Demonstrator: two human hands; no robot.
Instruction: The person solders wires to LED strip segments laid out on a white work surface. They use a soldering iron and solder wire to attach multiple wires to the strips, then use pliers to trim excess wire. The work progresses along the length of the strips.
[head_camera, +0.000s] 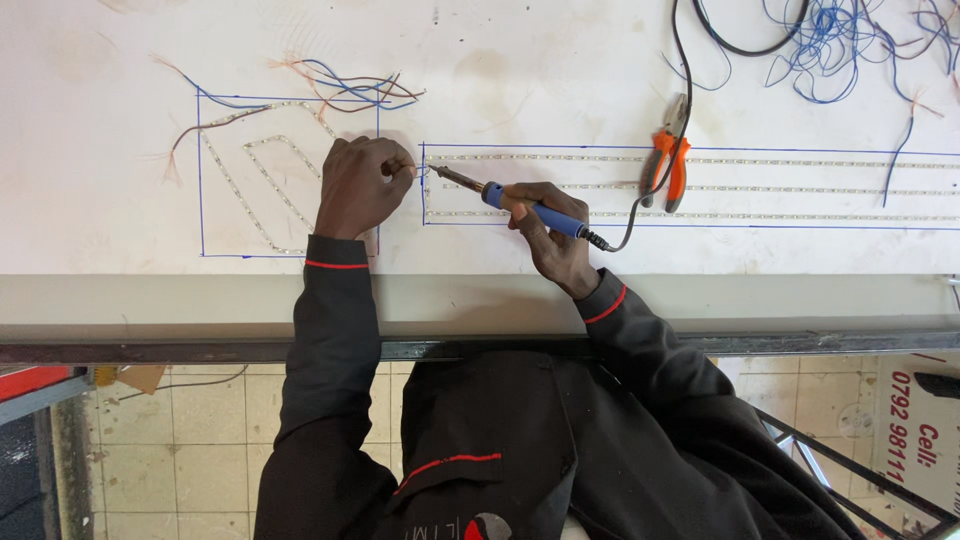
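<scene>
My right hand (548, 228) grips a soldering iron (500, 196) with a blue handle, its metal tip pointing left at the end of a light strip (560, 158). My left hand (360, 183) is closed, pinching a thin wire (418, 171) right at the iron's tip. Both hands rest on a white board (480, 60) marked with blue drawn outlines. The strips run in three rows inside a long blue rectangle to the right. More strips form an angular shape (262, 175) inside a blue box to the left.
Orange-handled pliers (668, 160) lie on the strips right of my right hand. A black cable (684, 80) runs from the iron to the top edge. Loose blue wires (840, 40) tangle at the top right; brown and blue wires (350, 88) lie above the left box. Tiled floor below the board's front edge.
</scene>
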